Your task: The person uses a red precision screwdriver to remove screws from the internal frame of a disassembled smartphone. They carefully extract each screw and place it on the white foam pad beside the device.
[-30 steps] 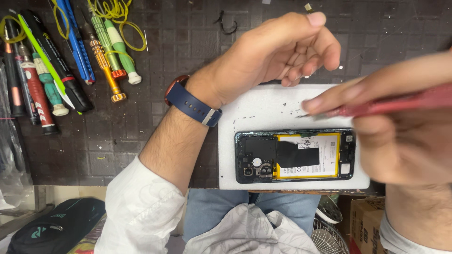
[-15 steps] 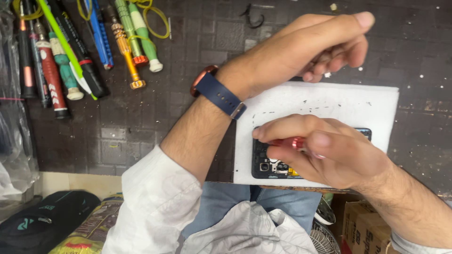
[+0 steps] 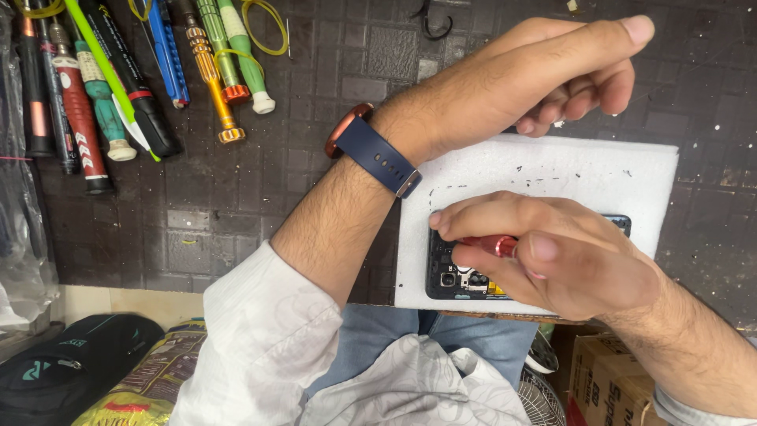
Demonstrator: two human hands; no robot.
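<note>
Low, right hand pinching red screwdriver over opened phone.

My red screwdriver sits right of centre in the frame, lying nearly level, only a short glossy stretch of its handle showing. Beneath it the opened phone lies flat, back cover off, dark inner parts, camera lenses and a strip of yellow exposed. It rests on a white foam pad at centre right.
</note>
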